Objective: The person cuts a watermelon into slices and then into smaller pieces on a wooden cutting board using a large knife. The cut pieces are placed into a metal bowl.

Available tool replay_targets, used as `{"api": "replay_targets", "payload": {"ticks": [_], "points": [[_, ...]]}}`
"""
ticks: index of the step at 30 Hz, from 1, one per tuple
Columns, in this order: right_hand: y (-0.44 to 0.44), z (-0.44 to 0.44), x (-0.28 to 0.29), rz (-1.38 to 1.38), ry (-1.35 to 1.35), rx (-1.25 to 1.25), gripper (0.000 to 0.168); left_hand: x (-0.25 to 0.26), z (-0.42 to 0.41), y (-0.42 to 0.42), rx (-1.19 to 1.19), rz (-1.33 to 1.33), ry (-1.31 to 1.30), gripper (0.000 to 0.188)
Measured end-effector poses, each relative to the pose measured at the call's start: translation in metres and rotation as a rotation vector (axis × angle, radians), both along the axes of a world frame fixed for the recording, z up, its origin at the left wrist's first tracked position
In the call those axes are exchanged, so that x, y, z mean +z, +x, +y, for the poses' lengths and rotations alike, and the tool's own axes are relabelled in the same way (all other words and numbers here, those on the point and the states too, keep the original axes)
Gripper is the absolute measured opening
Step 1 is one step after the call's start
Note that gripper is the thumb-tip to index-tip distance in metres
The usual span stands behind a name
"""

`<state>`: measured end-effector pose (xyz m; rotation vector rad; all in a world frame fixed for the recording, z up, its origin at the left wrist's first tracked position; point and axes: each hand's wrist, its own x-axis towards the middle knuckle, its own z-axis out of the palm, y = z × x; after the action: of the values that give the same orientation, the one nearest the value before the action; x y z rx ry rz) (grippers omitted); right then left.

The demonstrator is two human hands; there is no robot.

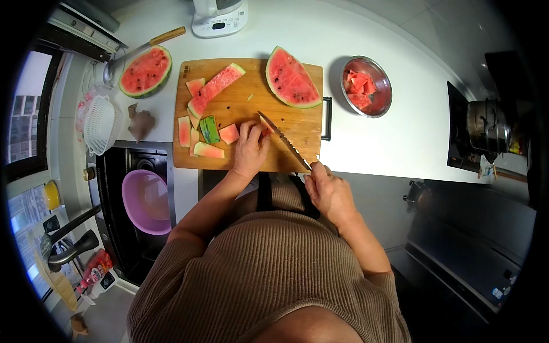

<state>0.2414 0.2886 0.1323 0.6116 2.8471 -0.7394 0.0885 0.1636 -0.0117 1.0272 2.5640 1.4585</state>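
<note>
My right hand (330, 192) is closed around the handle of a kitchen knife (288, 145), its blade reaching up and left over a wooden cutting board (300, 160). My left hand (251, 148) holds a small watermelon piece (266, 126) against the blade with its fingertips. Left of that hand lie a pale red piece (229, 133), a green-striped rind piece (209, 129) and several rind pieces (209, 150). A long watermelon strip (216, 89) rests on the board's upper left, and a large watermelon wedge (292, 79) on its upper right.
A steel bowl (384, 100) with watermelon pieces stands right of the board. To the left are a cut watermelon (146, 71), a wooden-handled knife (167, 36), a white plastic basket (101, 125) and a sink holding a purple basin (146, 201). A white appliance base (219, 25) stands behind.
</note>
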Motion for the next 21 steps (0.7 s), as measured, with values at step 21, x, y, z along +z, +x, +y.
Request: {"api": "replay_targets", "payload": {"ticks": [21], "points": [[-0.011,-0.003,0.0,-0.071,0.055,0.077,0.013,-0.004,0.002,-0.002,0.02,0.038,-0.003,0.021]]}}
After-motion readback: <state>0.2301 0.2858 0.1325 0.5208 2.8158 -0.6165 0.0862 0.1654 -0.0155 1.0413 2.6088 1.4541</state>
